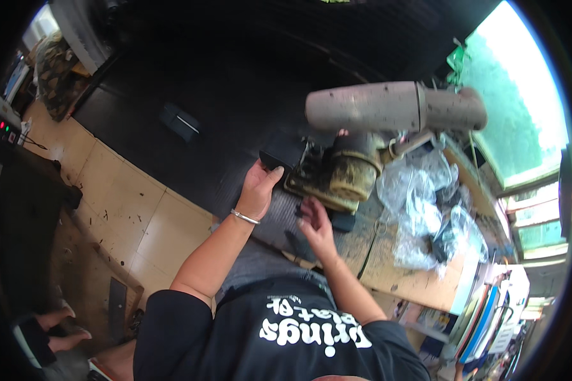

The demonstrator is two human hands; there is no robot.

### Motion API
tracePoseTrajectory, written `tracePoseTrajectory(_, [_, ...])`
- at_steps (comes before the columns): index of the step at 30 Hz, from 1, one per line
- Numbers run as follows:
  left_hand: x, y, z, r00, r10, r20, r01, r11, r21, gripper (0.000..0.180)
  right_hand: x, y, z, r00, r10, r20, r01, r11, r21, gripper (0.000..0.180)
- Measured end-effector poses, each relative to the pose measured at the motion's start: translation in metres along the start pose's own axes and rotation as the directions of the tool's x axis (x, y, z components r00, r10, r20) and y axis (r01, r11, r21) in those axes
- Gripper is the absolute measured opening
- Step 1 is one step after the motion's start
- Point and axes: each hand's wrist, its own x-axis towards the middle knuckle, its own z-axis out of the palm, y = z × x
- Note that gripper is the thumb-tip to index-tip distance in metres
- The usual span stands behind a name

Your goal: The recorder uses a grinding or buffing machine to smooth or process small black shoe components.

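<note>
Between the thumb and fingers of my left hand (259, 189) is a flat, thin black piece (273, 159), its edge pointing at the machine. That machine (356, 171) is a worn, yellowish-brown, drum-shaped unit on a metal base, with dark small parts on its left side. My right hand (316, 225) hovers by the front of the base, slightly blurred, its fingers loosely bent and apart from the thumb. No held thing shows in it. A small black block (343, 221) lies just right of these fingers. Farther left on the black work surface rests a dark, folded-looking piece (181, 122).
A greyish-pink rounded arm (375, 106) reaches over the machine. Crumpled clear plastic bags (419, 203) lie on the wooden bench at right, near the window (521, 95). Shelves with papers (476, 324) stand below. At lower left are another person's bare limbs (63, 333).
</note>
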Motion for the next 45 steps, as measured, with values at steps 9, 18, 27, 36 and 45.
tracePoseTrajectory(9, [-0.075, -0.057, -0.035, 0.927, -0.375, 0.01, 0.375, 0.925, -0.064, 0.045, 0.019, -0.031, 0.014, 0.97, -0.233, -0.072, 0.185, 0.896, -0.404, 0.071])
tracePoseTrajectory(18, [-0.067, -0.053, -0.074, 0.927, -0.106, 0.361, -0.33, 0.229, 0.916, 0.065, 0.018, 0.021, 0.007, 0.913, -0.362, 0.189, 0.397, 0.675, -0.622, 0.061])
tracePoseTrajectory(27, [-0.06, -0.064, -0.07, 0.926, -0.044, 0.375, -0.374, 0.035, 0.927, 0.069, 0.033, 0.019, 0.007, 0.904, -0.38, 0.198, 0.402, 0.592, -0.698, 0.062])
tracePoseTrajectory(36, [-0.064, -0.06, -0.068, 0.938, 0.0, 0.347, -0.346, 0.083, 0.934, 0.071, 0.037, 0.021, 0.003, 0.905, -0.367, 0.214, 0.397, 0.549, -0.735, 0.055])
tracePoseTrajectory(45, [-0.058, -0.05, -0.073, 0.98, 0.058, 0.191, -0.197, 0.437, 0.878, 0.062, 0.038, 0.012, -0.004, 0.938, -0.299, 0.174, 0.326, 0.6, -0.73, 0.049])
